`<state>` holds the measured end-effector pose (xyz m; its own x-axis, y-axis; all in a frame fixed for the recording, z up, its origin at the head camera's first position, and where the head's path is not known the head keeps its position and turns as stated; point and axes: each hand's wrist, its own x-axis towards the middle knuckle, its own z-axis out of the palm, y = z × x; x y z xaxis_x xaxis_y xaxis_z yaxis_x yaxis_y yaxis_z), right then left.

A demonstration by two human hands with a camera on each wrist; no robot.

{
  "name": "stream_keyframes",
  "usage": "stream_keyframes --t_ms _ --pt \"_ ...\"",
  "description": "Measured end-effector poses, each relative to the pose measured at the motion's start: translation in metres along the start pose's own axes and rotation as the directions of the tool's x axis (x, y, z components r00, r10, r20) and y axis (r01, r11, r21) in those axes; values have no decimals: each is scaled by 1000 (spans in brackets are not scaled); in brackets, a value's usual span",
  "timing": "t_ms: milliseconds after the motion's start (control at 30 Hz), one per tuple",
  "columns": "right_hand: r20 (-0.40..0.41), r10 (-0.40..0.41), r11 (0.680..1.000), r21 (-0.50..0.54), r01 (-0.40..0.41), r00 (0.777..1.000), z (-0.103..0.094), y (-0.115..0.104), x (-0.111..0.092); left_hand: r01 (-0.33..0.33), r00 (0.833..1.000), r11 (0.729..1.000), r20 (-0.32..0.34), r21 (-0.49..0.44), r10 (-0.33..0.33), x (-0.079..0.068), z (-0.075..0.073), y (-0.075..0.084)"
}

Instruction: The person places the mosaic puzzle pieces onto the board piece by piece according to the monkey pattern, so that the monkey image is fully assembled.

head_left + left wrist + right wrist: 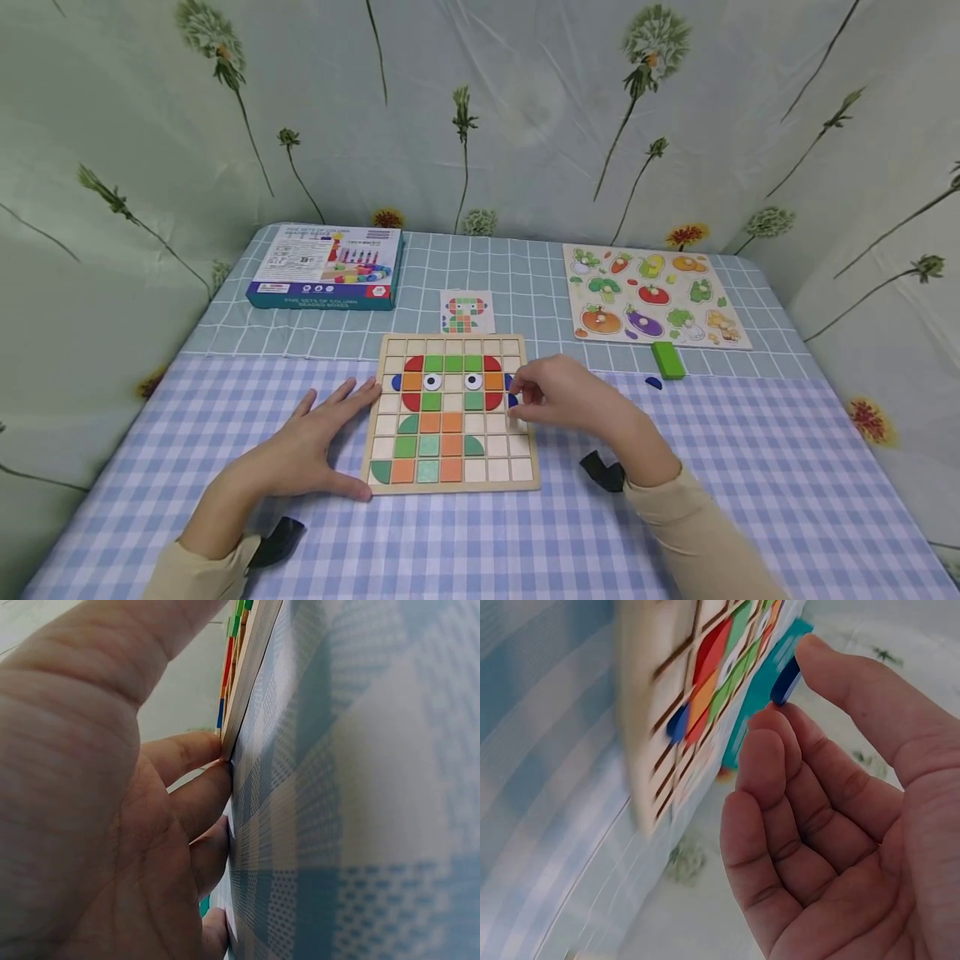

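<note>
A wooden grid board [487, 489] lies in front of me, with red, orange, green and blue tiles forming a figure that has two round eye tiles [473, 382]. My left hand [318, 442] is spread at its left side, thumb at the lower left corner and fingertips against the edge. Over the board's right side, my right hand [566, 396] pinches a dark blue half-round tile [785, 681] between thumb and index finger. The right wrist view shows that tile raised off the board, while another blue tile [678, 724] lies in the grid beside an orange one.
A picture card [467, 312] with a similar figure lies just behind the board. To the right are a loose blue half-round tile [653, 382] and a green block [667, 360], below a vegetable puzzle board [626, 279]. A boxed bead set [292, 254] lies back left.
</note>
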<state>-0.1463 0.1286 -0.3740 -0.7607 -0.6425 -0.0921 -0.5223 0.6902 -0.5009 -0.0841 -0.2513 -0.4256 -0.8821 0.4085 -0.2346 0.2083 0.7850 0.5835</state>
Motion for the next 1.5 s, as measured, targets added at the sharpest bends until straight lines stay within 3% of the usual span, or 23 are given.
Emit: stream_keyframes --t_ms 233,600,800,1167,1500 --pt "38 -86 996 5 86 996 12 -25 26 3 1000 1000 4 2 -3 1 -1 1" --pt "134 -104 994 -11 106 986 27 -60 59 12 1000 1000 9 14 -12 0 -1 1" --pt "174 -121 988 -74 135 977 40 -76 73 -1 1000 1000 7 12 0 0 -1 1" --pt "223 -185 960 -166 224 957 57 -97 87 -23 1000 1000 6 7 23 -1 -3 1" --pt "262 -191 961 -148 234 946 69 -109 94 -30 1000 1000 7 -8 30 -1 -3 0"
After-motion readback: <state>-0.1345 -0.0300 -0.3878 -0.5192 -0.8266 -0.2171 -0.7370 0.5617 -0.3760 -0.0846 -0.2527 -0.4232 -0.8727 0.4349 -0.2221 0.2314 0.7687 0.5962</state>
